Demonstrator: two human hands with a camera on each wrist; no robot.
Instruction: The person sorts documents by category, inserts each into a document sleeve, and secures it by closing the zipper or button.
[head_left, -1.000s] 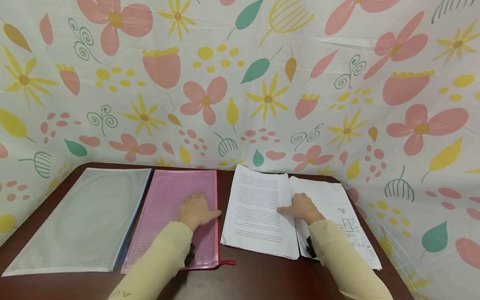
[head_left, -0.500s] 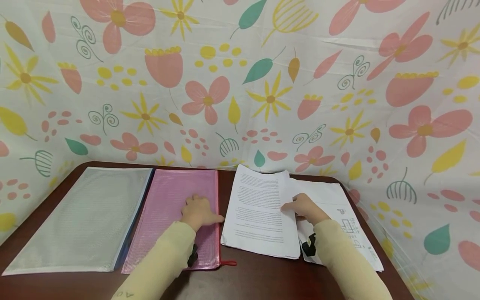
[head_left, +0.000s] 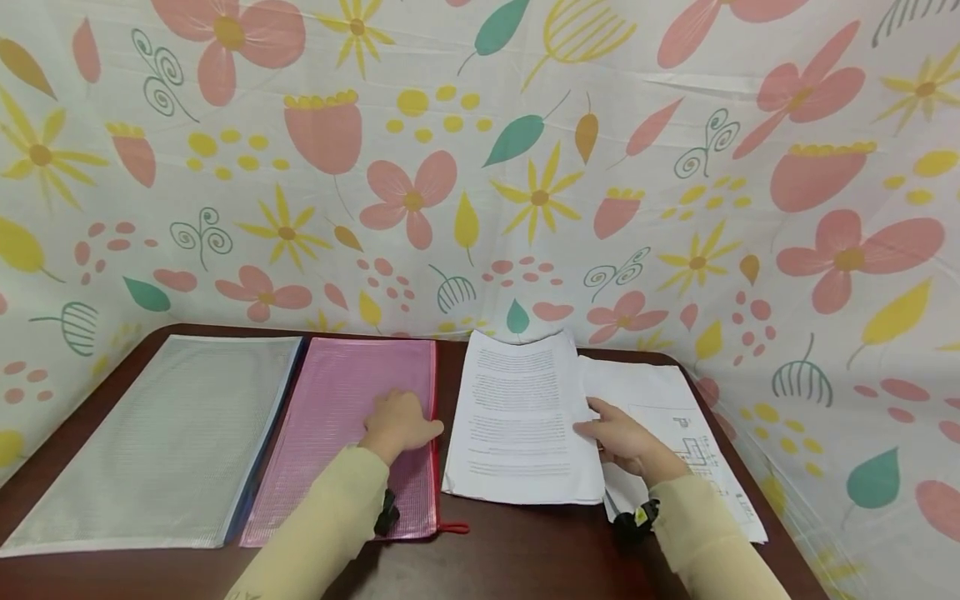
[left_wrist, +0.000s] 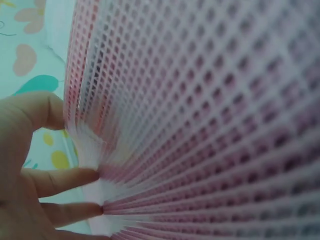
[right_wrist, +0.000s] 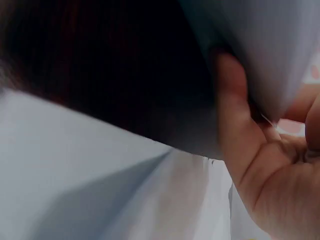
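Observation:
In the head view, a pink mesh zipper pouch (head_left: 341, 392) lies on the table with a red zip along its right side. My left hand (head_left: 397, 423) rests on that pouch near the zip, fingers spread. Seen from the left wrist, the straight fingertips (left_wrist: 82, 175) press into the mesh (left_wrist: 200, 100). To the right is a stack of printed sheets (head_left: 517, 408), its right edge pinched by my right hand (head_left: 630, 440). That edge is raised off the table. The right wrist view has the sheets (right_wrist: 280, 45) between the fingers and thumb, with darkness under them.
A whitish mesh zipper pouch (head_left: 168, 433) with a blue edge lies at the far left. More papers with line drawings (head_left: 667, 396) lie under and beside my right hand. Behind the dark brown table (head_left: 487, 550) hangs a flower-patterned cloth (head_left: 465, 167).
My right hand has gripped the printed stack's right edge and drawn it up and slightly right; the sheets now bow. My left hand stays on the pink pouch, its fingers shifted only slightly.

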